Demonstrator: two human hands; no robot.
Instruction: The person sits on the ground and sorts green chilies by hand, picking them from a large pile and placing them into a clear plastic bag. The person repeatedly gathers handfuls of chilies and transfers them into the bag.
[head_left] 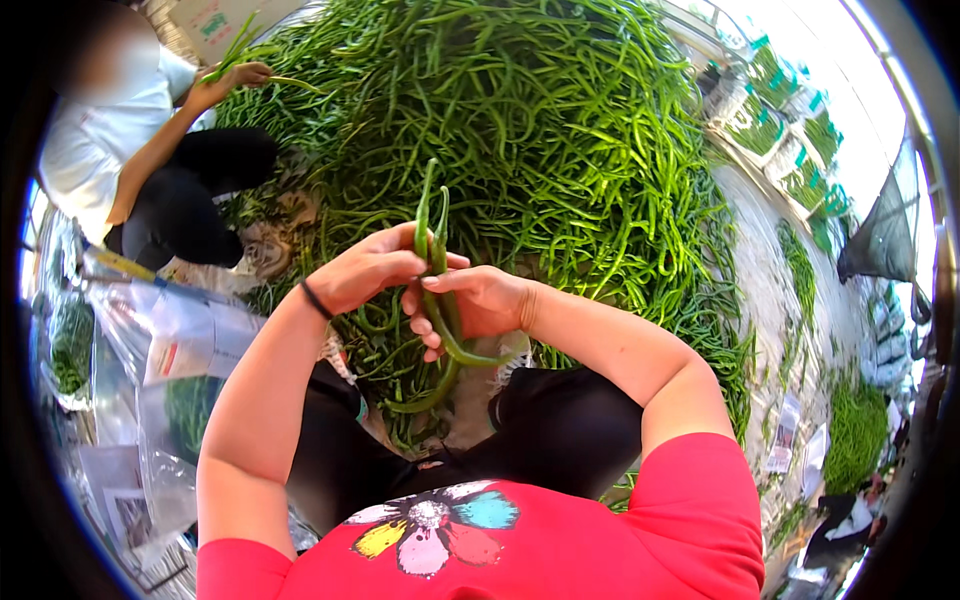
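Long green chili peppers (455, 348) are held together over my lap, their stems pointing up. My left hand (385, 265), with a dark band at its wrist, has its fingers closed around the upper part of them. My right hand (480, 300) grips them just below, thumb across the front and fingers curled around. A large heap of similar peppers (530, 120) lies in front of me, with more scattered beneath my hands between my dark-clad legs.
A co-worker (110, 160) sits at the left holding a few peppers (235, 65). Clear plastic bags (180, 320) stand at my left. On the right are filled bags (790, 140), a dark mesh (885, 230), a pale ground sheet (760, 260) and another pepper pile (855, 435).
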